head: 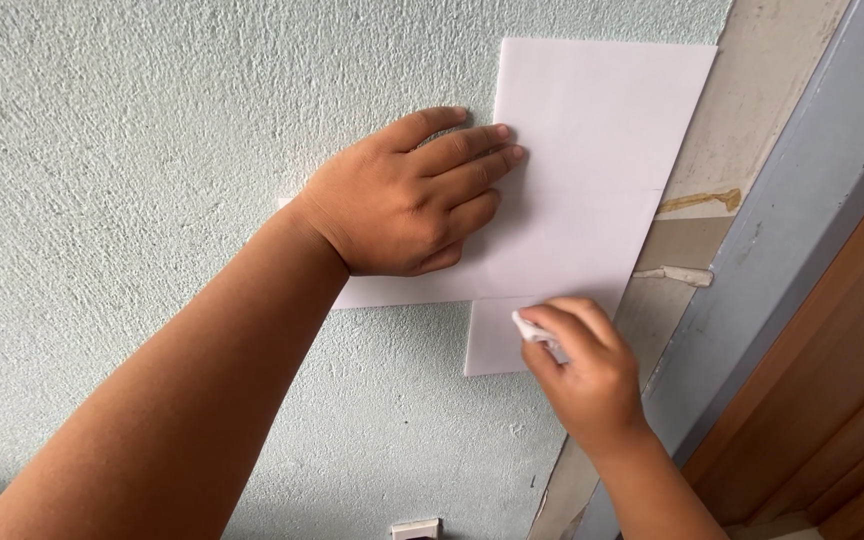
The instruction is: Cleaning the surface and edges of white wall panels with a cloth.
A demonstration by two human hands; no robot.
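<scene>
Two white paper sheets lie against a pale green textured wall (pixel 132 130). The upright sheet (pixel 592 160) overlaps a sideways sheet (pixel 392 290) beneath it. My left hand (pixel 407 195) presses flat on the papers, fingers pointing right and slightly spread. My right hand (pixel 582 365) is at the lower edge of the upright sheet, fingers pinched on a small white object (pixel 537 333); what kind of object it is cannot be made out.
A grey door frame (pixel 782 250) runs diagonally at the right, with brown wood (pixel 852 400) beyond it. A bare plaster strip (pixel 742 110) with a tape remnant (pixel 677 275) borders the papers. A white switch or socket (pixel 414 528) sits at the bottom edge.
</scene>
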